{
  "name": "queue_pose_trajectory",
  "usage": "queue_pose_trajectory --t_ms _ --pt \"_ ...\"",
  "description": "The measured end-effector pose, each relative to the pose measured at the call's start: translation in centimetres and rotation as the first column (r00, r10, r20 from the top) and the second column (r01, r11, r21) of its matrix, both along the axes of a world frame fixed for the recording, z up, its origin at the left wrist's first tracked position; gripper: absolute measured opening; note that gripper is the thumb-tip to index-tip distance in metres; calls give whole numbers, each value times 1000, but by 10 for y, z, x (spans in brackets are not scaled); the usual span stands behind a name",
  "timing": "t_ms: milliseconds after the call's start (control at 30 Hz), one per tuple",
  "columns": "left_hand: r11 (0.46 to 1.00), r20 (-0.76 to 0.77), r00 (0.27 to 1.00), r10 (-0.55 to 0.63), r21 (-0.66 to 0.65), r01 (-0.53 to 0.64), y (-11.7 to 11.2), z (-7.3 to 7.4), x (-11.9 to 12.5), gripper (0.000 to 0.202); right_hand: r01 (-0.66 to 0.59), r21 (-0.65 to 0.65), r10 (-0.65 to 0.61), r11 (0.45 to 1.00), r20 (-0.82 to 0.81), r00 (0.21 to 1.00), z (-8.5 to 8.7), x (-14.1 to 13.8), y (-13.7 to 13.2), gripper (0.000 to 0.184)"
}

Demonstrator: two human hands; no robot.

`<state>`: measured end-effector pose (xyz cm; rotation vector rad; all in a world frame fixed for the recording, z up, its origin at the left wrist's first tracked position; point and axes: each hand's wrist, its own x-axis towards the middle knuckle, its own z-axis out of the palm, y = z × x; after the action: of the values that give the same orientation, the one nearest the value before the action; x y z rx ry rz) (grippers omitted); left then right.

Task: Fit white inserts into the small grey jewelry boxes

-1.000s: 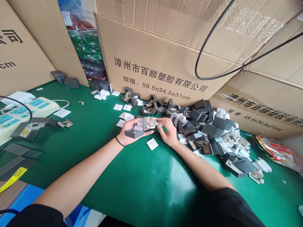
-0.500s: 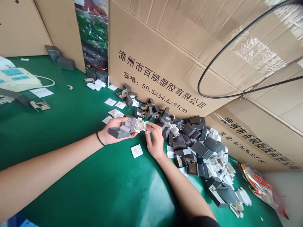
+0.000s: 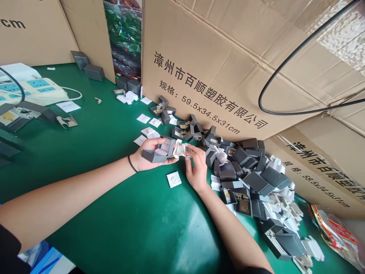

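L hand (image 3: 146,156) gripped the gray hinged box (image 3: 154,156) over the green counter (image 3: 128,220), & R hand (image 3: 197,167) fingers pinched the white insert (image 3: 179,148) just beside it, so, like a sec ago, it was out.

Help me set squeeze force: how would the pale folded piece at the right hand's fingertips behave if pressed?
The pale folded piece looks like thin card, so it would probably crease easily. Its thin-looking walls suggest it is light.

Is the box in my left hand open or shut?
Open: the box has its lid raised, and its pale inside shows.
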<state>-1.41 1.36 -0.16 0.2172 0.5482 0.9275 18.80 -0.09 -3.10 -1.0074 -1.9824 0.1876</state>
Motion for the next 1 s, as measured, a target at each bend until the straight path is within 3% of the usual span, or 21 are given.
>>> queue_pose_trajectory --t_ms 267,433,533,633,700,767,833,1000 --pt "996 -84 994 -69 46 73 -3 2 2 22 -29 -6 29 1000 4 1000 -1 1 -1 28" --pt "999 -85 995 -44 19 46 -3 3 6 24 -33 -106 9 994 -215 977 -3 -1 -2 39" --pt "998 -76 996 -42 33 45 -4 3 6 23 -6 -207 -76 978 -385 920 -4 0 -1 45" --pt "996 -50 998 -49 68 53 -4 3 3 22 -93 -405 -128 910 -486 865 -5 1 4 40" --pt "997 -50 998 -42 69 45 -3 3 3 21 -292 -526 -82 799 -576 813 -5 2 8 43" --pt "998 -52 998 -26 60 29 -3 2 3 20 -463 -551 -54 694 -681 730 -4 2 11 47" --pt "998 -54 998 -17 58 20 -2 2 3 18 -518 -532 -72 670 -741 668 -3 2 12 45" --pt "999 -89 996 -7 35 10 -2 4 4 20 -550 -484 -40 680 -775 631 -4 1 10 39"
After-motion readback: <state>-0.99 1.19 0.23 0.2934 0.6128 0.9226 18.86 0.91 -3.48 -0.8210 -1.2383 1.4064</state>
